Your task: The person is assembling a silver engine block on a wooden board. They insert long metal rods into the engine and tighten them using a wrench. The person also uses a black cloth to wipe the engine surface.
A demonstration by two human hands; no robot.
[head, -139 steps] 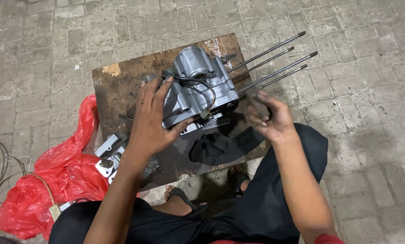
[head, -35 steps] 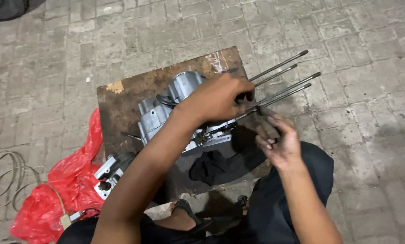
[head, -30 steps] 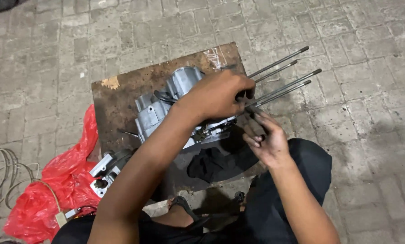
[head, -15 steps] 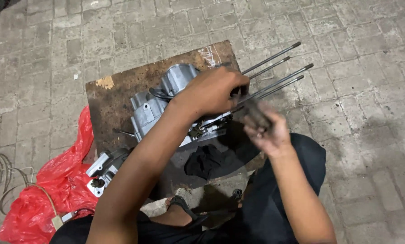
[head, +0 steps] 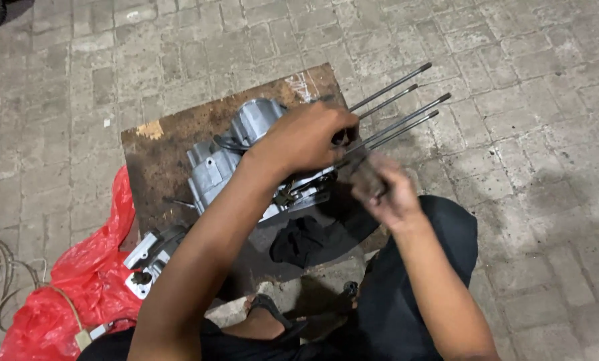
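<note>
The grey engine case (head: 239, 157) lies on a wooden board (head: 172, 144), its 4 long studs (head: 396, 110) pointing far right. The left hand (head: 309, 137) clasps the case's right end. The right hand (head: 383, 187), blurred, is near the studs; its grip cannot be told.

A grey metal engine casing (head: 229, 164) lies on its side on a rusty board (head: 159, 167), near the board's middle. Four long dark studs (head: 406, 107) project from it, out past the board's far corner.
</note>
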